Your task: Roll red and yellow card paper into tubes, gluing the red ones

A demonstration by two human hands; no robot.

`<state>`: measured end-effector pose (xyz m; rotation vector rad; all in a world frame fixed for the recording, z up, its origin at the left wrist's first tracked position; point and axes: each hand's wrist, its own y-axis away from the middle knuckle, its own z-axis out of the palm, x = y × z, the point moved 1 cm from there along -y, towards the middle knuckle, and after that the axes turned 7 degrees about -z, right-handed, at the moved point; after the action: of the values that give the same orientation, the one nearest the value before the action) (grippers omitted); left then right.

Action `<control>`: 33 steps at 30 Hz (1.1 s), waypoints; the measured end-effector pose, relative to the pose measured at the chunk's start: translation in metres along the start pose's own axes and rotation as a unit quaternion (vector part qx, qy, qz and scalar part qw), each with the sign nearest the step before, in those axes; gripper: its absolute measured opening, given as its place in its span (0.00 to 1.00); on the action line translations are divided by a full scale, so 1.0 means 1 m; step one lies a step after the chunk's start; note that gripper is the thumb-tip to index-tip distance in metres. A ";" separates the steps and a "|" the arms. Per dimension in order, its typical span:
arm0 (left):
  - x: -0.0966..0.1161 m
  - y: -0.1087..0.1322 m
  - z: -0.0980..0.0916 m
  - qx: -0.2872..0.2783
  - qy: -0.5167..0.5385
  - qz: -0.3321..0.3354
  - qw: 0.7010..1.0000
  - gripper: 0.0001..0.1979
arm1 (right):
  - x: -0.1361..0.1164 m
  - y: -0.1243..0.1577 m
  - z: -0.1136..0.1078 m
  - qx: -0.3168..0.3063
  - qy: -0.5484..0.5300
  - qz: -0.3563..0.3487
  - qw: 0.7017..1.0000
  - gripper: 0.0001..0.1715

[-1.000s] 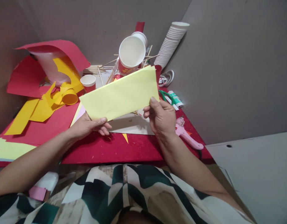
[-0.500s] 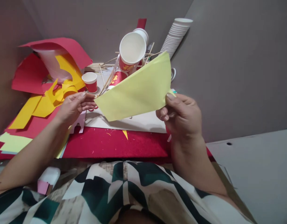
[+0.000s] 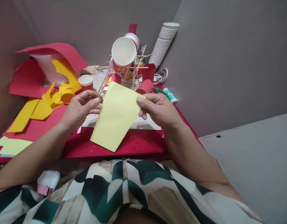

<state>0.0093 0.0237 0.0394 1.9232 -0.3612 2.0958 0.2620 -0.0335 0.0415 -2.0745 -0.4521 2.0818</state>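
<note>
A sheet of pale yellow paper [image 3: 115,116] with slanted edges hangs tilted in front of me, its lower end over the red table edge. My right hand [image 3: 155,105] pinches its upper right corner, thumb on the near face and fingers behind. Beside the paper's left edge is my left hand [image 3: 85,105], fingers loosely bent and a little apart; its thumb is not on the sheet. Whether its fingertips touch the paper I cannot tell. Behind the sheet stands a build of red and white paper cups [image 3: 124,53] and thin wooden sticks [image 3: 134,73].
Red paper [image 3: 29,76] and cut yellow-orange paper [image 3: 44,107] lie at the left. A small cup [image 3: 85,81] stands near my left hand. A tall stack of white cups [image 3: 164,42] leans on the wall. A red paper roll [image 3: 145,87] and a green-white tube [image 3: 170,95] lie at the right.
My right hand has moved left and turned the yellow paper, so its narrow end now points down towards me. My left hand has shifted slightly right.
</note>
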 end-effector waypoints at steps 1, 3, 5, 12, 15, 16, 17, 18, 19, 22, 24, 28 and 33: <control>-0.001 -0.001 0.003 0.002 -0.003 0.000 1.000 0.17 | 0.003 -0.003 0.001 -0.007 0.002 0.002 1.000 0.26; -0.006 -0.002 0.009 -0.007 -0.008 -0.012 1.000 0.18 | 0.006 -0.008 0.001 -0.017 0.007 0.013 1.000 0.28; -0.013 -0.002 0.014 -0.017 -0.012 -0.036 0.999 0.19 | 0.007 -0.007 -0.003 -0.015 0.020 0.023 0.999 0.29; -0.022 0.000 0.009 0.059 -0.009 -0.051 0.997 0.17 | -0.016 0.057 -0.064 0.162 0.201 0.001 0.966 0.20; -0.019 -0.001 0.005 0.081 -0.013 -0.057 0.995 0.16 | -0.013 0.085 -0.091 0.216 0.320 0.024 0.922 0.11; -0.019 -0.001 0.004 0.090 -0.016 -0.057 0.994 0.16 | -0.009 0.091 -0.096 0.214 0.373 0.038 0.902 0.10; -0.018 -0.001 0.003 0.097 -0.018 -0.056 0.994 0.16 | -0.004 0.094 -0.100 0.200 0.420 0.054 0.884 0.11; -0.018 -0.001 0.002 0.104 -0.021 -0.054 0.993 0.17 | 0.001 0.096 -0.103 0.181 0.461 0.071 0.866 0.12; -0.018 0.000 0.001 0.107 -0.024 -0.052 0.993 0.17 | 0.005 0.096 -0.103 0.160 0.494 0.089 0.850 0.13; -0.017 0.001 -0.001 0.109 -0.027 -0.043 0.993 0.18 | 0.012 0.082 -0.101 0.104 0.561 0.130 0.811 0.16; -0.016 0.001 0.000 0.114 -0.019 -0.036 0.993 0.18 | 0.013 0.061 -0.099 0.074 0.596 0.144 0.787 0.16; -0.017 0.000 0.002 0.115 -0.002 -0.055 0.992 0.20 | 0.021 0.002 -0.101 0.041 0.653 0.177 0.735 0.21; -0.023 0.002 0.002 0.094 0.025 -0.043 0.994 0.21 | 0.047 -0.047 -0.111 0.025 0.659 0.238 0.713 0.21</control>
<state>0.0124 0.0203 0.0169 1.9445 -0.0697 2.1854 0.3667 0.0369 0.0141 -3.0868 0.4077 0.1965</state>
